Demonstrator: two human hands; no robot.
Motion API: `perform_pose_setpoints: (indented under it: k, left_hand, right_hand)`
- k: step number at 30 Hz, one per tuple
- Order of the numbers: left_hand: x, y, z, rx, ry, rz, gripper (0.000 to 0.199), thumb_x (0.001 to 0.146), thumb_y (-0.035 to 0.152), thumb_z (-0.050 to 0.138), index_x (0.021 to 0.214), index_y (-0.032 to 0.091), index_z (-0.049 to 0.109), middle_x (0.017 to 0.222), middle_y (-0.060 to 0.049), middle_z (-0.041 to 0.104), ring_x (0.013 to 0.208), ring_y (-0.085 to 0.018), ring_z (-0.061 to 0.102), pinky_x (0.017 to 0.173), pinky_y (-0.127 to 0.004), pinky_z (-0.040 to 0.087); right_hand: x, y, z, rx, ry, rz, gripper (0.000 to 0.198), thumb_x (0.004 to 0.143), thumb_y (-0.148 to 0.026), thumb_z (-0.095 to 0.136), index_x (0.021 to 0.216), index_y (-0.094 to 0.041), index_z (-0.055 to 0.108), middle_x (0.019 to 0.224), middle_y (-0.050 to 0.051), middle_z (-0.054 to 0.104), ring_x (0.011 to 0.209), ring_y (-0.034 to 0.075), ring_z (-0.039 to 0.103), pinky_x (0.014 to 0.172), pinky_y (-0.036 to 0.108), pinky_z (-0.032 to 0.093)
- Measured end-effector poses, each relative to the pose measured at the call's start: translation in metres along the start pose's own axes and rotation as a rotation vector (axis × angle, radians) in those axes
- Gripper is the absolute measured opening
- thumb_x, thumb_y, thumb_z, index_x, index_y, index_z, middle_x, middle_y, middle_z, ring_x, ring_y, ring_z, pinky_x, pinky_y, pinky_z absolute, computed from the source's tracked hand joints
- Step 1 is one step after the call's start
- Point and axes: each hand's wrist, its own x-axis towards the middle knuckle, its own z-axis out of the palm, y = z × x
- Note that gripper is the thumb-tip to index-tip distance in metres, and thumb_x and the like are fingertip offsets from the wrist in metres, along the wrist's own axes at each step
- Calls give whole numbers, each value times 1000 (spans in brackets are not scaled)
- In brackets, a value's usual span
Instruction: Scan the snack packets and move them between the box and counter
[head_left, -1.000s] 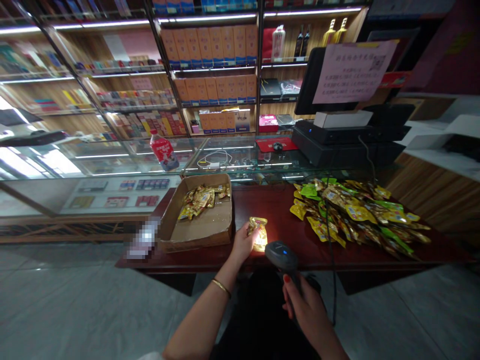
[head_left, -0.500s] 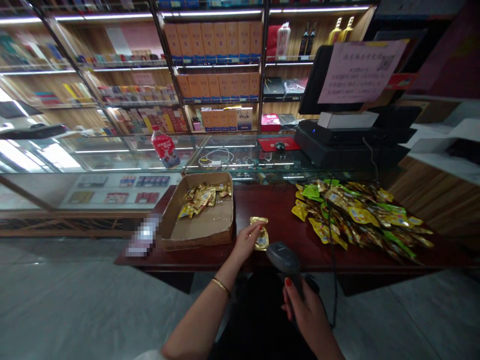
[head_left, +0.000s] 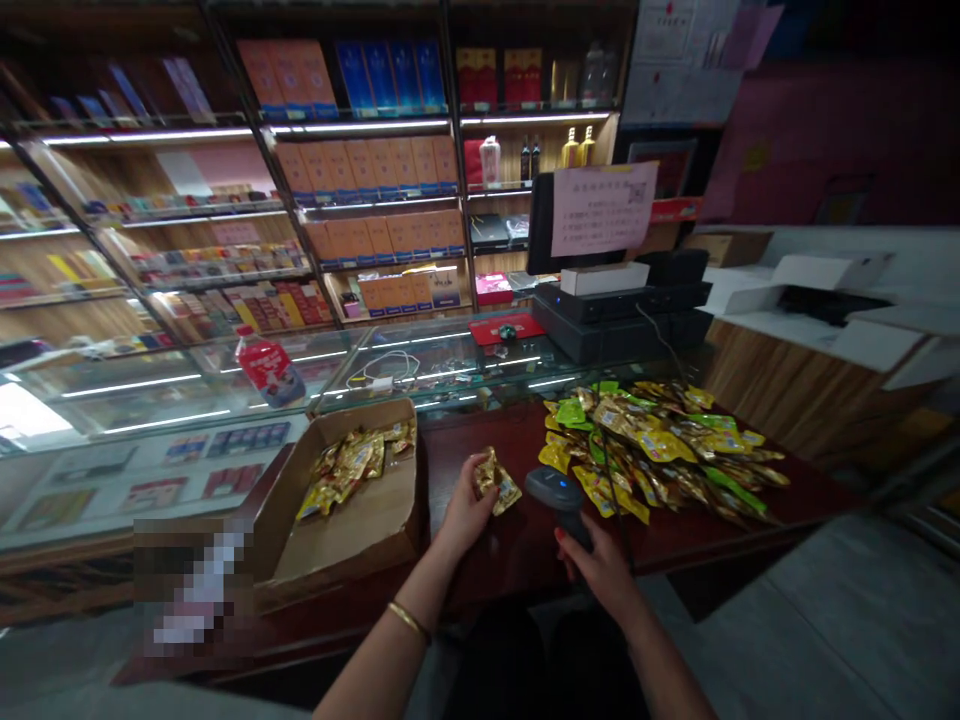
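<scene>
My left hand (head_left: 466, 508) grips a small gold snack packet (head_left: 497, 484) above the dark red table (head_left: 457, 440). In my right hand (head_left: 600, 560) is a dark barcode scanner (head_left: 556, 492), its head pointing toward the packet and a blue light showing on top. To the left of my left hand stands an open cardboard box (head_left: 367, 545) with several gold packets (head_left: 352, 465) inside. A large heap of gold, yellow and green packets (head_left: 660, 440) lies on the table beyond my right hand.
A glass display counter (head_left: 330, 375) runs behind the table, bearing a red-labelled bottle (head_left: 268, 368), a white cable (head_left: 384, 383) and a mouse on a red mat (head_left: 487, 328). A monitor with a paper sheet (head_left: 604, 210) stands behind the heap. The scanner's cord (head_left: 604, 450) hangs across the heap.
The view has turned to the right and tipped up. My left hand has picked the gold packet up from the table. The scanner's blue light now shows.
</scene>
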Motion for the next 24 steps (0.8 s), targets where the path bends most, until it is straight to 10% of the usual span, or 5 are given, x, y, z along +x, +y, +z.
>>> perform_pose_setpoints:
  k: [8,15,19,24]
  left_hand:
    - [142,63,118,405,-188,395,45,73,6,67,115,21,70,118,-9,67,112,-24,61,104,-39,46]
    - [197,58,226,656,-405,276,34,80,11,65,113,15,73,94,-7,74,82,-19,68,85,-30,54]
    - [194,67,201,696,-366,289,33,83,19,66,114,16,73,104,-10,73,94,-21,68,93,-32,52]
    - [163,107,56,1028,-286,472,29,81,17,60,105,18,76,120,-10,69,108,-23,64,97,-30,48]
  right_hand:
    - [22,16,0,83,-93,58,49,84,-62,59,103,-16,63,55,-10,51,39,8,46,42,21,40]
    - [22,16,-1,80,-83,77,53,83,-67,59,98,-17,64,55,-10,51,40,8,46,47,23,47]
    - [18,17,-5,94,-71,93,58,80,-66,64,109,-16,65,57,-9,51,43,10,50,44,23,44]
    - [17,26,-10,64,-79,132,62,81,-63,64,121,-16,64,61,-7,57,46,12,54,43,23,41]
